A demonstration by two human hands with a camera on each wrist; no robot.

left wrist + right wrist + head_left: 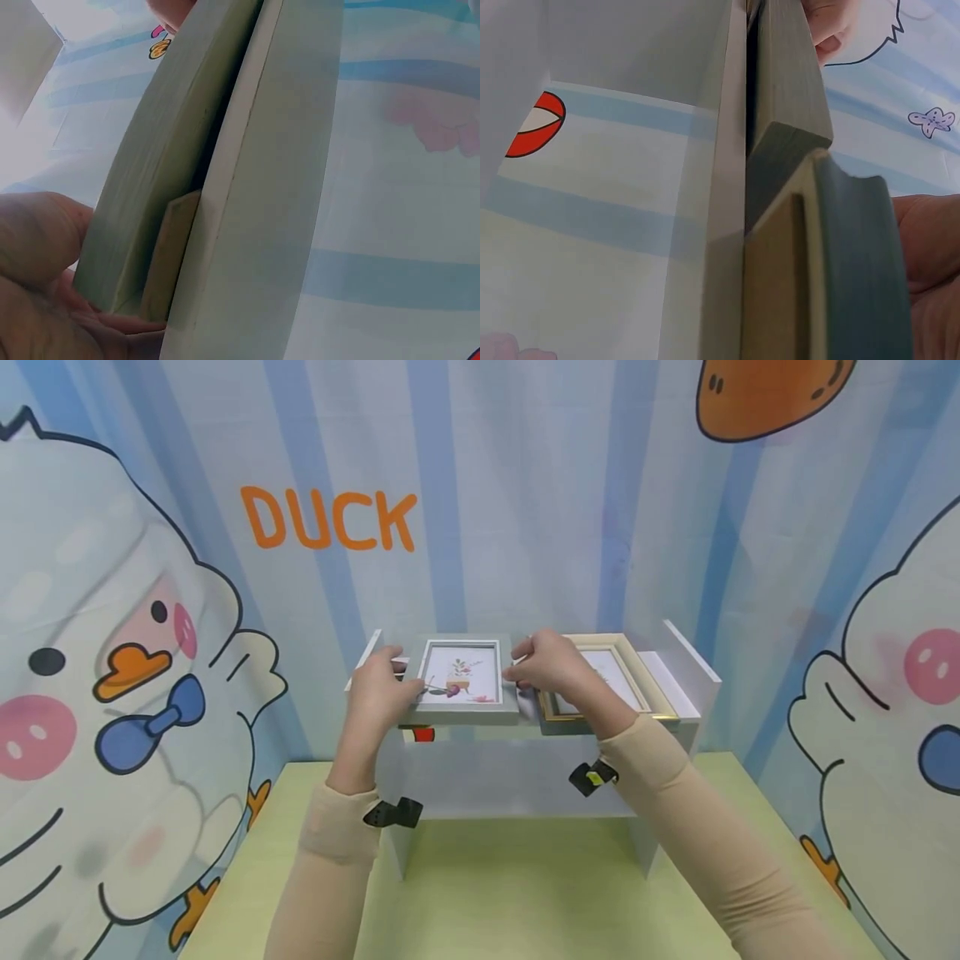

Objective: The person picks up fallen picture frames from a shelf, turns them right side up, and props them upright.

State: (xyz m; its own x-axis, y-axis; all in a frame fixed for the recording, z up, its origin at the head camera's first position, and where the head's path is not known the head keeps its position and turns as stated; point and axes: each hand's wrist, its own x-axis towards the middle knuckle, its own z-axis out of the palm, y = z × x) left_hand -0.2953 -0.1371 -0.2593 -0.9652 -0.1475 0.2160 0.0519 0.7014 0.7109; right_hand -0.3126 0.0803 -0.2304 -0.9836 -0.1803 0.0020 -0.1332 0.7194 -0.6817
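Note:
A grey picture frame [461, 717] with a flower print lies on the top board of a white shelf [517, 777], its front edge overhanging a little. My left hand [381, 689] grips its left side, thumb on the face and fingers lower down. In the left wrist view, a brown piece [171, 259] shows beneath the frame. My right hand [558, 668] holds the frame's right edge with curled fingers and thumb. Under that forearm, a second picture frame [654, 693], cream with a gold line, lies on the board, partly hidden.
White side panels [690, 668] rise at both ends of the shelf. It stands on a pale green table [525, 893]. A striped curtain [517, 485] with cartoon ducks hangs close behind and along the sides. Both wrists wear black straps [393, 812].

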